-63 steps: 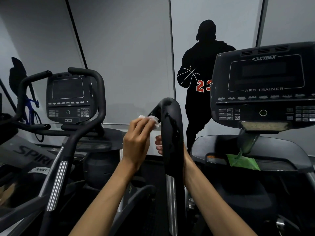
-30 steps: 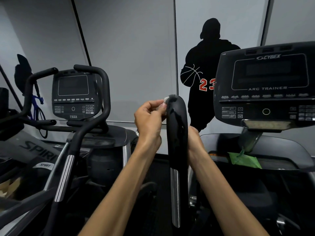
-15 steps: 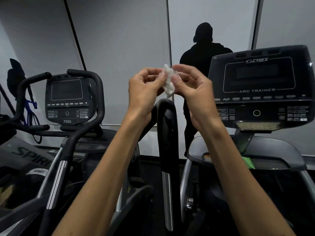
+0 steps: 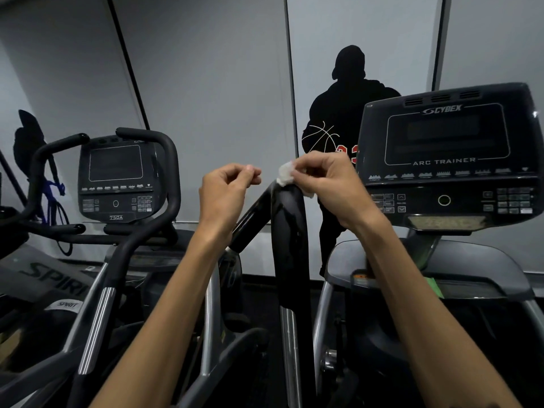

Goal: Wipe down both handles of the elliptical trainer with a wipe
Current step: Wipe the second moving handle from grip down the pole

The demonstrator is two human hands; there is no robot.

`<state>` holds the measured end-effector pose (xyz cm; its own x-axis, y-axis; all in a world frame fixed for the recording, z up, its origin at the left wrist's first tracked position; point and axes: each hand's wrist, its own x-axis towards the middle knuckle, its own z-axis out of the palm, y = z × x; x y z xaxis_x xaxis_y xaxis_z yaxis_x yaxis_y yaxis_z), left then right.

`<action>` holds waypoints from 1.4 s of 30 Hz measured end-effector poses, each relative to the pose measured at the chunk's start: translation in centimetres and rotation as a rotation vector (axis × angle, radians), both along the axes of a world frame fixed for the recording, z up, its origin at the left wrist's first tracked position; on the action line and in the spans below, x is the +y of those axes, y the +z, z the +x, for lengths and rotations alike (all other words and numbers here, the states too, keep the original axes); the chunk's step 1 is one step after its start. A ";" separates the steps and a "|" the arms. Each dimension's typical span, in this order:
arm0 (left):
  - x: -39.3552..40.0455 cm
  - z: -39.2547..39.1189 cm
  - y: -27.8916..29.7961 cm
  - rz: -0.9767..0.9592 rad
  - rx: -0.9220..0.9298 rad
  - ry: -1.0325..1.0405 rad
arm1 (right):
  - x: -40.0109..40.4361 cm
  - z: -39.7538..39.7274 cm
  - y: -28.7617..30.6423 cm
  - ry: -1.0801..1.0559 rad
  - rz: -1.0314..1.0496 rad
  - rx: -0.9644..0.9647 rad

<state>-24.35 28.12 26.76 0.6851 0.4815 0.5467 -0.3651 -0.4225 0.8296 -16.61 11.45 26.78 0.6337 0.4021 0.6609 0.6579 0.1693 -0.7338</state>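
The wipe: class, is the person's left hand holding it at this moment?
No, the right hand pinches the wipe above the handle; the left hand holds nothing.

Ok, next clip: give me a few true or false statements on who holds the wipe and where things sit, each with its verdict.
1. The right hand pinches the wipe. True.
2. The left hand grips the handle. False: it is off the handle, fingers curled, holding nothing visible.
3. The wipe sits at the top of the handle. True.
4. The console on the right reads ARC TRAINER. True.
5. Both hands hold the wipe between them. False: only the right hand has it; there is a gap between the left hand and the wipe.
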 end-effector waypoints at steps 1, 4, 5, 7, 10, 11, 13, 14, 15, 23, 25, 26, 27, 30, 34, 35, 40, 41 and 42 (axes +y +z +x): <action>0.0 0.0 -0.1 0.008 0.006 0.001 | 0.3 0.4 0.0 -0.028 0.003 0.042; -0.5 0.2 -0.1 0.067 0.018 -0.004 | 1.7 1.9 1.0 -0.105 -0.086 0.138; -0.8 0.2 0.0 0.085 0.010 -0.004 | 2.1 1.9 1.6 -0.121 -0.127 0.118; -1.2 0.2 0.1 0.095 -0.015 -0.003 | 2.2 1.2 2.2 -0.147 -0.207 -0.020; -1.5 -0.1 0.2 0.090 -0.054 -0.030 | 0.9 0.6 1.3 -0.122 -0.153 -0.073; -1.5 -0.2 0.3 0.102 -0.063 -0.034 | 0.5 0.9 0.9 -0.068 -0.099 -0.006; -1.7 -0.2 0.4 0.124 -0.066 -0.034 | 0.9 1.6 0.5 -0.032 -0.052 0.125; -1.8 -0.1 0.5 0.125 -0.070 -0.033 | 1.5 1.8 0.5 -0.047 -0.050 0.155; -1.9 0.1 0.5 0.121 -0.079 -0.030 | 2.1 1.7 0.7 -0.061 -0.037 0.161; -2.0 0.2 -0.1 0.149 -0.143 -0.048 | 1.2 -0.7 -3.2 -0.092 0.319 0.179; -2.3 0.3 0.1 0.165 -0.135 -0.046 | 2.5 0.4 -3.0 -0.124 0.339 0.304; -2.4 0.3 0.2 0.174 -0.132 -0.045 | 2.9 0.7 -2.8 -0.126 0.334 0.342; -2.4 0.2 0.3 0.184 -0.130 -0.046 | 2.9 0.7 -2.7 -0.116 0.333 0.344; -2.2 -0.1 0.3 0.196 -0.134 -0.050 | 1.3 -0.9 -3.5 -0.064 0.404 0.205; -2.3 -0.2 0.3 0.173 -0.125 -0.050 | 2.0 -1.0 -5.4 -0.078 0.486 0.276; -2.4 -0.2 0.3 0.173 -0.117 -0.052 | 2.6 -0.5 -5.1 -0.104 0.474 0.347; -2.5 -0.3 0.0 0.162 -0.111 -0.081 | 2.9 -0.5 -4.4 -0.050 0.584 0.449; -2.4 -0.3 -0.1 0.157 -0.110 -0.087 | 2.7 -1.1 -5.1 -0.038 0.624 0.411; -2.4 -0.4 -0.1 0.152 -0.111 -0.093 | 2.7 -1.8 -5.8 -0.028 0.652 0.393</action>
